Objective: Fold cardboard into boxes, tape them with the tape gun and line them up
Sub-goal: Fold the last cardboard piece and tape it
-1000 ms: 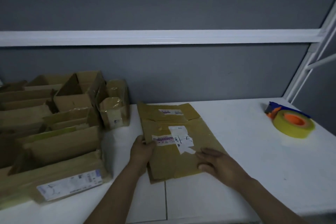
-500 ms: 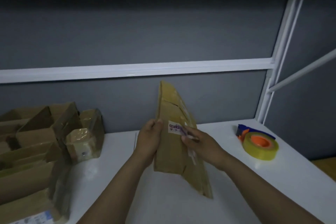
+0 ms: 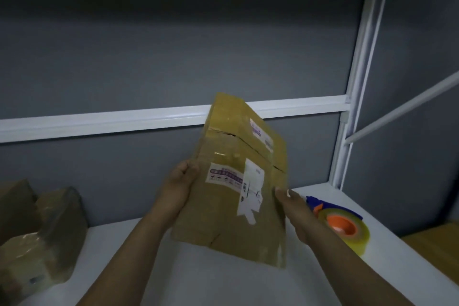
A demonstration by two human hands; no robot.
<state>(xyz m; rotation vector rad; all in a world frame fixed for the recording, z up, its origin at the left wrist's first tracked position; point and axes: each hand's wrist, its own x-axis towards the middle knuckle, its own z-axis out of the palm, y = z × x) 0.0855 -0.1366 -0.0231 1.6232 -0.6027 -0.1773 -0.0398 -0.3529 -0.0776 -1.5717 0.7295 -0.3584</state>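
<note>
At the far left, finished boxes (image 3: 42, 238) wrapped in glossy tape are being kept on the white tabletop (image 3: 198, 281). Right of them, the left hand (image 3: 177, 186) is being closed on the left edge of a flattened cardboard (image 3: 231, 206); its grip is pinching that edge. The cardboard, which was being pressed flat on the tabletop 1 second ago, is now being held up in the air, tilted, with 2 printed labels (image 3: 224, 177) facing the viewer. Its right edge is being held by the right hand (image 3: 295, 208), whose grip is curled round it, though the fingertips are being hidden by blur. At the far right, the tape gun (image 3: 340, 223) is being left untouched on the tabletop. The lift suggests that the sheet is being readied for opening into a box; taping is judged to be coming later.
</note>
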